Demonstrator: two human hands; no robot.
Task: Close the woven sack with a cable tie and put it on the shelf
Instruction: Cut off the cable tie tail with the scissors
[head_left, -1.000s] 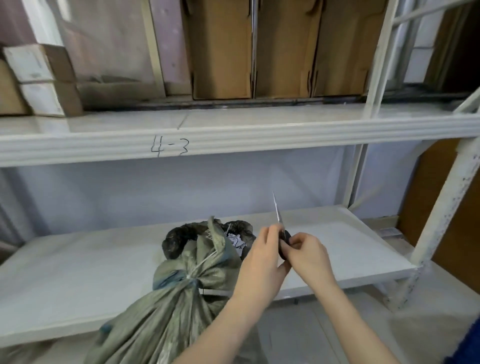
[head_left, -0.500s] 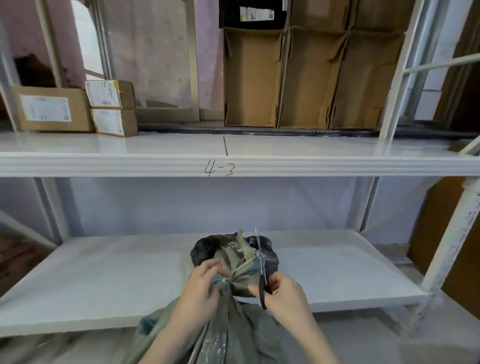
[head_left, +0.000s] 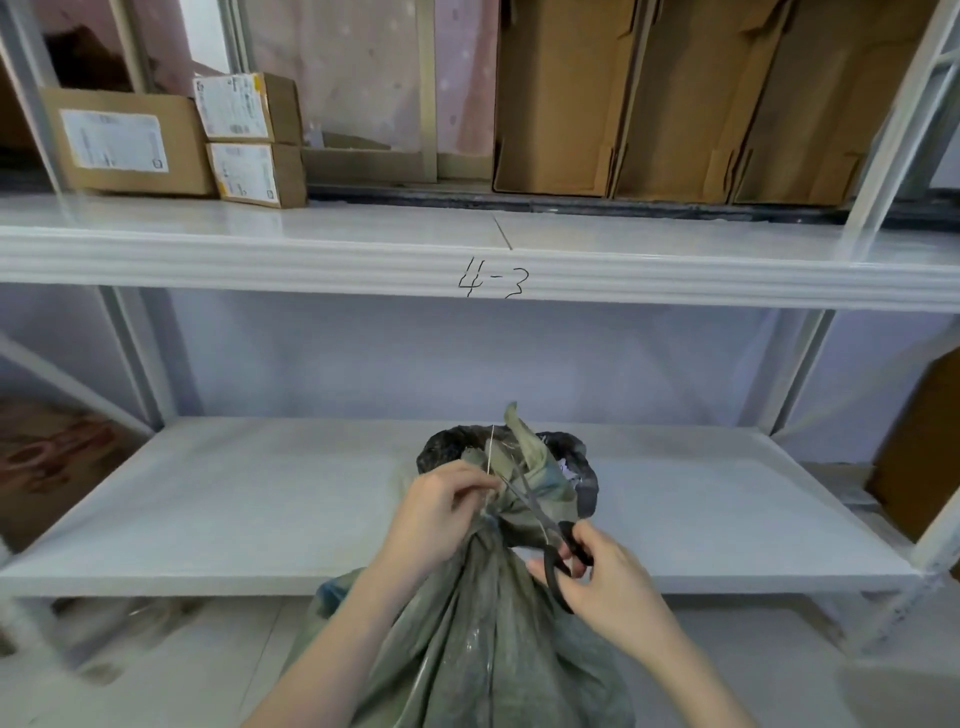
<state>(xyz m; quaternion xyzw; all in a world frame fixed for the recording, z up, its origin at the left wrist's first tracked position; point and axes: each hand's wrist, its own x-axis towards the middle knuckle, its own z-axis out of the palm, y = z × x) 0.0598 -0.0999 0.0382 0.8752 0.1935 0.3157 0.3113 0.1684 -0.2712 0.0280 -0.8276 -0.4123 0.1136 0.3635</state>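
Note:
A grey-green woven sack (head_left: 483, 639) with a black liner stands on the floor in front of the lower white shelf (head_left: 218, 499). Its neck is gathered and bound by a thin pale cable tie (head_left: 491, 457), whose loose tail points straight up. My left hand (head_left: 441, 512) pinches the tie's tail at the sack's neck. My right hand (head_left: 597, 582) holds black-handled scissors (head_left: 540, 525). Their blades are parted and angled up-left, with the tips at the tie near the neck.
An upper shelf (head_left: 493, 270) marked "4-3" carries labelled cardboard boxes (head_left: 130, 140) at the left and tall open cartons (head_left: 561, 98) at the right. White uprights (head_left: 800, 374) frame the bay. A brown panel (head_left: 919, 457) leans at the far right.
My left hand went from the scissors to the sack's neck and took the tie's tail. My right hand tilted the scissors from upright and brought the parted blades to the tie.

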